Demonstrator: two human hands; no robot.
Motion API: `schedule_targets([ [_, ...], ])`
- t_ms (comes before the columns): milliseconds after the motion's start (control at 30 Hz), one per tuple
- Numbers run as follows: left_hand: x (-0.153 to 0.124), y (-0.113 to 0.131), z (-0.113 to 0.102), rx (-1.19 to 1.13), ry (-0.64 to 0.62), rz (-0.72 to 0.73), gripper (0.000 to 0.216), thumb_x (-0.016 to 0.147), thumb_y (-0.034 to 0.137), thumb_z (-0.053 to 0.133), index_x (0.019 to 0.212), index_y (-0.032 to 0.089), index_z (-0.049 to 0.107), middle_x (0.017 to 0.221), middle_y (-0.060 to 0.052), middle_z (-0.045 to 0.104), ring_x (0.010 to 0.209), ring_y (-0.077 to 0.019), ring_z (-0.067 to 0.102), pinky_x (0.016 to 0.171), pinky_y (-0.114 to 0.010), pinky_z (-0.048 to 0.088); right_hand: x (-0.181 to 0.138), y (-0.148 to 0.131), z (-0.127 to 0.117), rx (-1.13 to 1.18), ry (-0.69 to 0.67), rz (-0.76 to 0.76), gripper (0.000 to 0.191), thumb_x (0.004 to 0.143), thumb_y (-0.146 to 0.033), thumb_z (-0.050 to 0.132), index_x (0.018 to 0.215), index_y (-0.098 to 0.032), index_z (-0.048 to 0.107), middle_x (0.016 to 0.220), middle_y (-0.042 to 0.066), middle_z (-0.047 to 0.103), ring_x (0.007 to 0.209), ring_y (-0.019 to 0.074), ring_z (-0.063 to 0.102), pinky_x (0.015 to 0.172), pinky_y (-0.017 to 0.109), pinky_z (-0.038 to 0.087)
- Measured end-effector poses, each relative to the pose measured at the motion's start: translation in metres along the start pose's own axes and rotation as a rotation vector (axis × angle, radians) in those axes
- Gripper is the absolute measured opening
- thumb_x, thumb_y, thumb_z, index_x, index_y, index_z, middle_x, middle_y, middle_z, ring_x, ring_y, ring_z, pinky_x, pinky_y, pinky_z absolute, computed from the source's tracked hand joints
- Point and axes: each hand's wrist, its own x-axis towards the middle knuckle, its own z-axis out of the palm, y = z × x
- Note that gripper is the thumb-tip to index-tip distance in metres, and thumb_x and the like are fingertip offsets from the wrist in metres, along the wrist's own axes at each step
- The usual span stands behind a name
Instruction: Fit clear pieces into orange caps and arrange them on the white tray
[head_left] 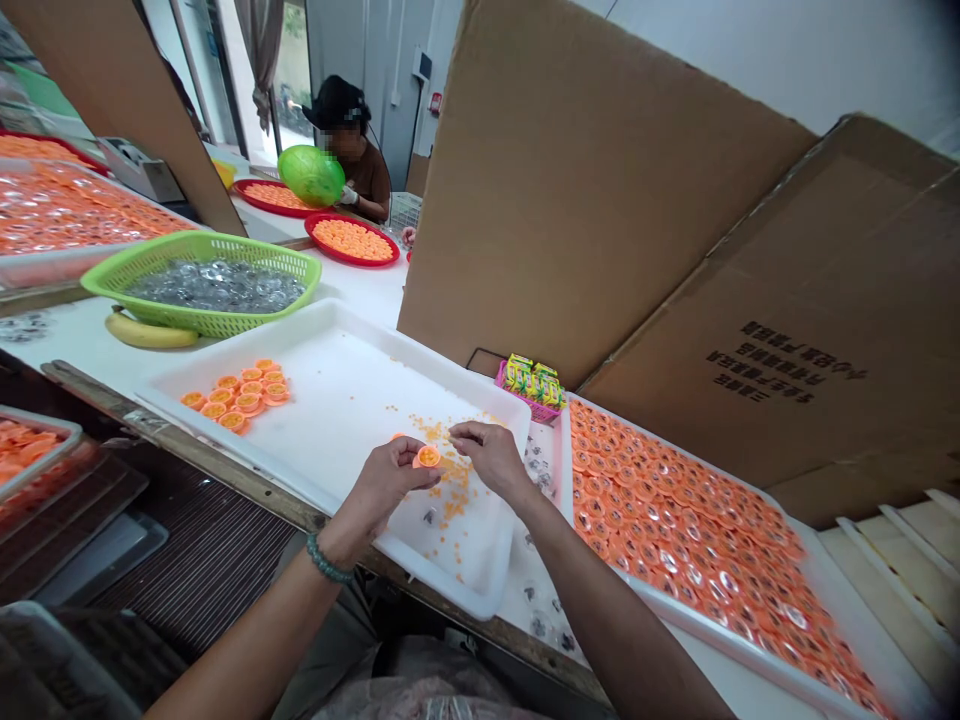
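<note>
My left hand (pixel 388 484), with a beaded bracelet at the wrist, grips a small round orange plastic cup (pixel 428 457) between thumb and fingers. Just right of it my right hand (pixel 489 452) is pinched; whatever lies between its fingertips is too small to make out. Both are over a white tray (pixel 337 470). Tiny yellow-orange bits (pixel 455 490) are scattered in the tray below and around the hands. Toward the tray's left end sits a cluster of similar orange cups (pixel 241 395). Part of another orange piece shows behind my left hand.
A green basket (pixel 300 265) of clear plastic pieces and a banana (pixel 150 330) lie at the left. On the right, a tray of finished-looking orange discs (pixel 675 530) stands beside a pink basket (pixel 541 408). Cardboard (pixel 585 180) rises behind. A person (pixel 367 170) holds a green bowl (pixel 311 175).
</note>
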Motion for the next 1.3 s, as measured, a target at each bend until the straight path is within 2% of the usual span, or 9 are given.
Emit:
schedule_targets([
  [167, -0.002, 0.006, 0.0, -0.163, -0.054, -0.082, 0.037, 0.053, 0.021, 0.081, 0.081, 0.014, 0.058, 0.07, -0.002, 0.066, 0.065, -0.0137, 0.064, 0.073, -0.028, 0.051, -0.02, -0.009, 0.006, 0.009, -0.006, -0.135, 0.022, 0.084, -0.03, 0.052, 0.096, -0.022, 0.068, 0.102, 0.003, 0.068, 0.095, 0.0177, 0.061, 0.084, 0.033, 0.048],
  [333, -0.003, 0.008, -0.001, -0.113, -0.062, -0.059, 0.035, 0.053, 0.022, 0.081, 0.083, 0.012, 0.064, 0.074, -0.004, 0.068, 0.067, -0.0143, 0.064, 0.074, -0.028, 0.051, -0.03, -0.015, 0.014, 0.022, 0.005, -0.252, 0.016, 0.082, -0.022, 0.056, 0.087, -0.022, 0.071, 0.089, 0.004, 0.067, 0.087, 0.016, 0.061, 0.081, 0.029, 0.048],
  [500, -0.006, 0.012, -0.002, -0.121, -0.182, -0.057, 0.029, 0.069, 0.038, 0.07, 0.081, 0.012, 0.068, 0.08, -0.006, 0.067, 0.067, -0.0159, 0.064, 0.073, -0.03, 0.052, -0.027, -0.014, 0.011, 0.053, -0.012, -0.22, 0.014, 0.079, -0.02, 0.057, 0.083, -0.021, 0.07, 0.087, 0.004, 0.066, 0.085, 0.0162, 0.061, 0.08, 0.03, 0.048],
  [633, -0.005, 0.011, -0.002, -0.134, -0.063, -0.044, 0.031, 0.064, 0.039, 0.074, 0.077, 0.012, 0.067, 0.075, -0.004, 0.065, 0.062, -0.0127, 0.06, 0.063, -0.025, 0.052, -0.029, -0.01, 0.009, 0.136, -0.025, -0.101, 0.026, 0.08, -0.028, 0.056, 0.104, -0.02, 0.062, 0.089, 0.003, 0.066, 0.08, 0.0153, 0.062, 0.075, 0.029, 0.05],
  [733, -0.003, 0.009, -0.002, -0.204, 0.065, -0.002, 0.031, 0.061, 0.035, 0.077, 0.077, 0.012, 0.064, 0.075, -0.003, 0.064, 0.066, -0.0126, 0.061, 0.067, -0.027, 0.053, -0.039, -0.005, 0.01, -0.161, -0.068, -0.12, 0.022, 0.085, -0.025, 0.048, 0.1, -0.02, 0.063, 0.091, 0.003, 0.066, 0.081, 0.015, 0.061, 0.077, 0.029, 0.047],
  [900, -0.001, 0.008, -0.002, -0.218, 0.169, 0.037, 0.035, 0.061, 0.031, 0.077, 0.086, 0.014, 0.059, 0.075, -0.002, 0.064, 0.067, -0.0139, 0.062, 0.071, -0.031, 0.054, -0.056, -0.001, 0.023, -0.77, -0.53, -0.272, 0.017, 0.078, -0.02, 0.055, 0.09, -0.016, 0.067, 0.095, 0.008, 0.066, 0.093, 0.0196, 0.058, 0.08, 0.027, 0.042],
  [967, -0.001, 0.008, -0.002, -0.201, 0.18, 0.042, 0.036, 0.062, 0.031, 0.077, 0.089, 0.014, 0.059, 0.075, -0.002, 0.063, 0.066, -0.0141, 0.063, 0.072, -0.032, 0.054, -0.057, 0.0, 0.032, -0.879, -0.601, -0.278, 0.018, 0.079, -0.018, 0.052, 0.087, -0.014, 0.067, 0.093, 0.01, 0.066, 0.091, 0.0204, 0.058, 0.077, 0.027, 0.042],
  [1200, 0.002, 0.006, 0.0, -0.142, 0.203, 0.001, 0.041, 0.06, 0.034, 0.076, 0.091, 0.012, 0.061, 0.076, -0.001, 0.058, 0.061, -0.012, 0.06, 0.069, -0.032, 0.054, -0.051, 0.002, 0.04, -0.911, -0.557, -0.228, 0.021, 0.075, -0.01, 0.047, 0.076, -0.01, 0.068, 0.082, 0.013, 0.067, 0.076, 0.0209, 0.061, 0.067, 0.027, 0.041],
  [1300, 0.003, 0.004, -0.001, -0.125, 0.189, 0.016, 0.036, 0.061, 0.035, 0.075, 0.085, 0.011, 0.062, 0.078, -0.001, 0.057, 0.063, -0.0117, 0.059, 0.07, -0.031, 0.054, -0.053, 0.003, 0.029, -0.837, -0.478, -0.214, 0.027, 0.077, -0.008, 0.045, 0.09, -0.013, 0.068, 0.084, 0.009, 0.068, 0.077, 0.0175, 0.062, 0.068, 0.025, 0.042],
])
